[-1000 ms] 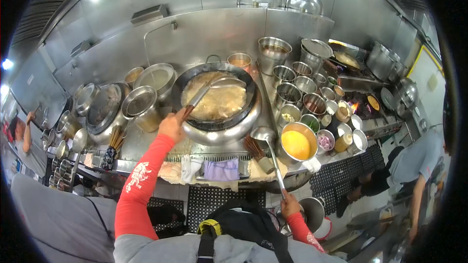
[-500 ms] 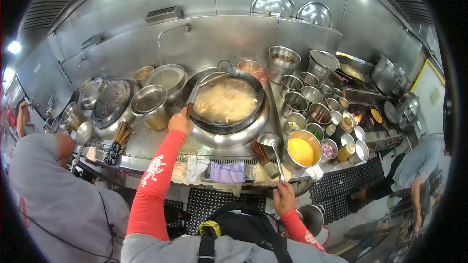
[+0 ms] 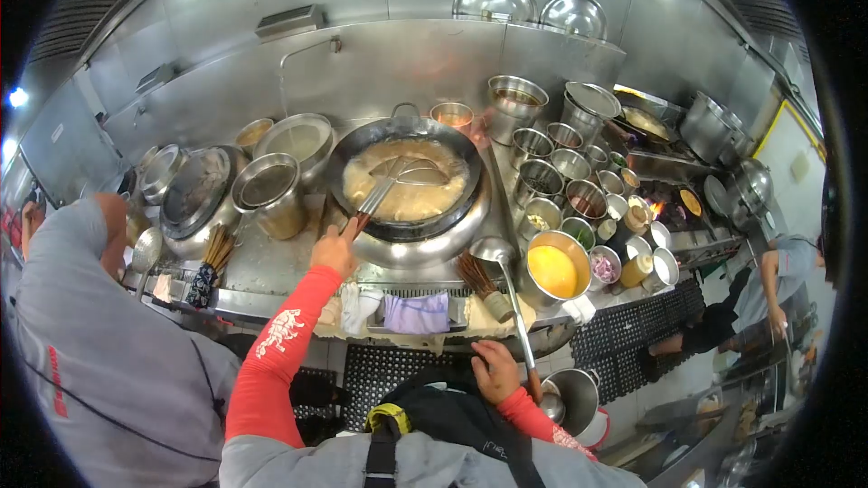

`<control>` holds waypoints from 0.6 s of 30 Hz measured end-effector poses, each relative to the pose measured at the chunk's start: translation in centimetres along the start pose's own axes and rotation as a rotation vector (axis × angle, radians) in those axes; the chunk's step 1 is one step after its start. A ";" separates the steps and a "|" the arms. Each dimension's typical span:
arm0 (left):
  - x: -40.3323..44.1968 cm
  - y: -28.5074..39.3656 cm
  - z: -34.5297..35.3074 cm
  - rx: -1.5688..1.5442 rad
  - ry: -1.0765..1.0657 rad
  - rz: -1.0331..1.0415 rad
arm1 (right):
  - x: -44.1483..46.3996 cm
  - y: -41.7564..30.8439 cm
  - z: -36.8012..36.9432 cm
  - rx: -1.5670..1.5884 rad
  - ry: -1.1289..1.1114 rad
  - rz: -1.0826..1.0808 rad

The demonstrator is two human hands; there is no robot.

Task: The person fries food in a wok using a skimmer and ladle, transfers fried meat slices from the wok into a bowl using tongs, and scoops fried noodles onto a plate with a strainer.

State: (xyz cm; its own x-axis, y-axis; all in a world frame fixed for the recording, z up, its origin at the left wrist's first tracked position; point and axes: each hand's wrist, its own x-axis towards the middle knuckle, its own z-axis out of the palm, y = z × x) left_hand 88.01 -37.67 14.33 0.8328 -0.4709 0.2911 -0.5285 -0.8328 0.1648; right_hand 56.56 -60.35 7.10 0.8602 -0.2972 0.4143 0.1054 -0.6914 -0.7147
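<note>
My left hand (image 3: 334,251) is closed round the wooden handle of a wire skimmer (image 3: 409,171). The skimmer's round head lies at the middle of a large black wok (image 3: 336,155), in bubbling, pale frying oil (image 3: 375,150) with light pieces in it. Close to my body, my right hand (image 3: 495,370) is off to the left of a ladle's handle, fingers loosely bent and apart, holding nothing. The ladle (image 3: 493,250) rests with its bowl on the counter edge and its handle pointing toward me. Beside it lies a bamboo wok brush (image 3: 484,285).
A pot of yellow liquid (image 3: 553,271) stands right of the ladle, with several seasoning containers (image 3: 588,203) behind. Left of the wok is a deep steel pot (image 3: 268,194). A co-worker's grey back (image 3: 117,334) is close at left; another person (image 3: 787,280) stands far right.
The skimmer has swung from the wok's left side to the middle of the oil. My right hand has come off the ladle's handle and drawn back leftward, toward my body.
</note>
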 end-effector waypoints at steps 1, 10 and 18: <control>-0.3 -0.3 0.0 0.020 -0.010 0.000 | 0.1 0.0 0.1 -0.007 -0.005 -0.005; -4.0 -1.2 1.5 0.048 0.043 -0.062 | 7.3 -3.0 1.8 0.229 -0.234 -0.057; -4.7 -0.3 5.0 0.238 0.114 -0.268 | 21.3 -18.7 12.6 0.935 -0.857 0.081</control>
State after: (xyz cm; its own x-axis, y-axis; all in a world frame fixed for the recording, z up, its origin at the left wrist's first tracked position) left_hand 85.09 -36.66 8.25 0.9058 -0.2026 0.3722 -0.2297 -0.9728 0.0294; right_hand 79.21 -45.46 22.27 0.8898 0.4440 0.1050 0.0472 0.1392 -0.9891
